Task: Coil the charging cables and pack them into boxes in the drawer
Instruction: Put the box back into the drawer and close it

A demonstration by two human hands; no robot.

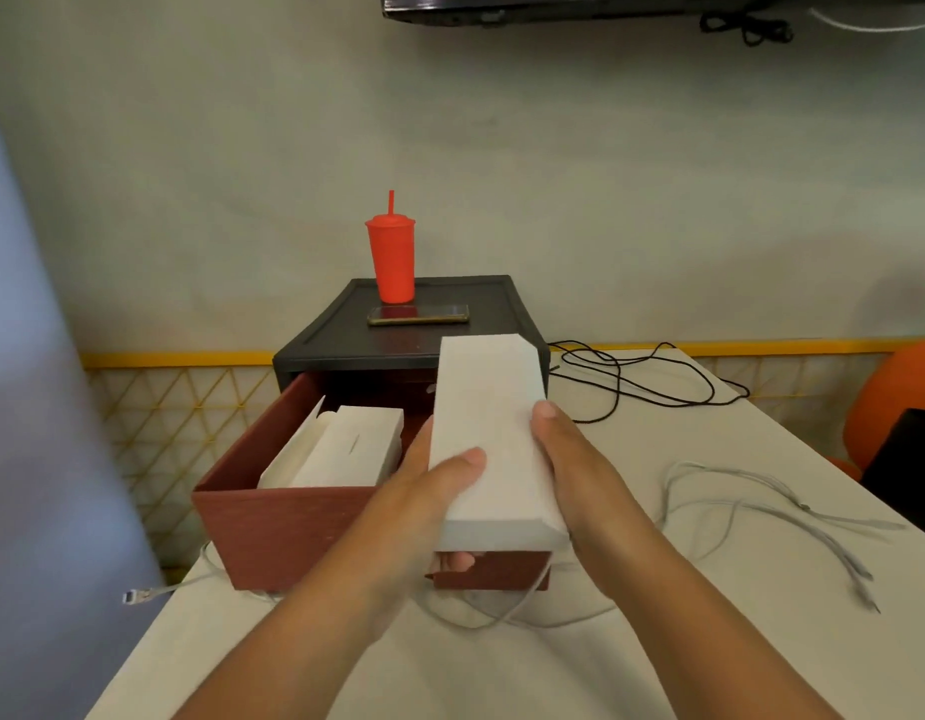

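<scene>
Where the table's [502, 678] left edge drops away, a white cable plug [133, 596] hangs over it, its cord running under the pulled-out red-brown drawer [273, 527], which holds other white boxes [356, 449]. Just right of those, the left hand [429, 493] grips a long white box [489, 428] above the drawer's right half, thumb on the lid and fingers curled beneath. The right hand [574, 472] clamps the opposite side, thumb against the edge. Farther right, a black cable [652, 381] lies loose behind, and a white cable [761, 511] sprawls uncoiled on the table.
</scene>
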